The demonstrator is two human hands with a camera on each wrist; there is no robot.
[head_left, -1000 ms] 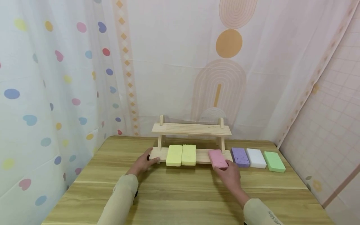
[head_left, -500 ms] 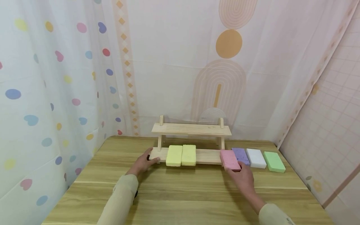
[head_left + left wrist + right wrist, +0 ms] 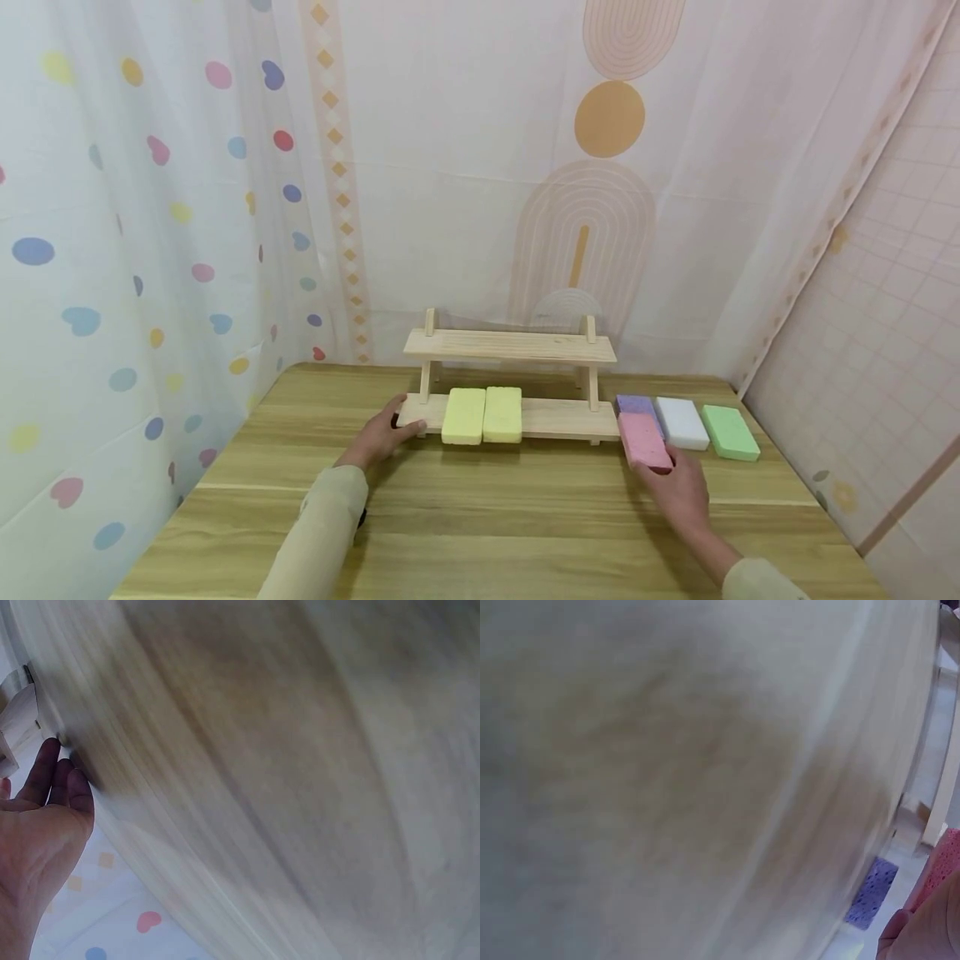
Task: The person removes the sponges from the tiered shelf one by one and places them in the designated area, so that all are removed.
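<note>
In the head view my right hand (image 3: pixel 681 493) pinches a pink sponge (image 3: pixel 645 440) by its near end, thumb on the left side. The sponge overlaps a purple sponge (image 3: pixel 636 404) just right of a two-tier wooden shelf (image 3: pixel 562 418). My left hand (image 3: pixel 378 437) holds the left end of the lower board, thumb along its front. Two pale yellow sponges, a left one (image 3: pixel 463 415) and a right one (image 3: pixel 502 413), lie side by side on that board. The right wrist view catches the pink sponge (image 3: pixel 941 866) at its edge, beside the purple sponge (image 3: pixel 871 892).
A white sponge (image 3: pixel 682 422) and a green sponge (image 3: pixel 731 432) lie to the right of the purple one on the wood-grain table (image 3: pixel 480 525). The shelf's upper board (image 3: pixel 510 344) stands higher and farther back. Patterned curtains (image 3: pixel 450 167) hang behind and beside the table.
My right hand has carried the pink sponge rightward from the lower board's right end, past it, to in front of the purple sponge. The left hand has stayed at the shelf.
</note>
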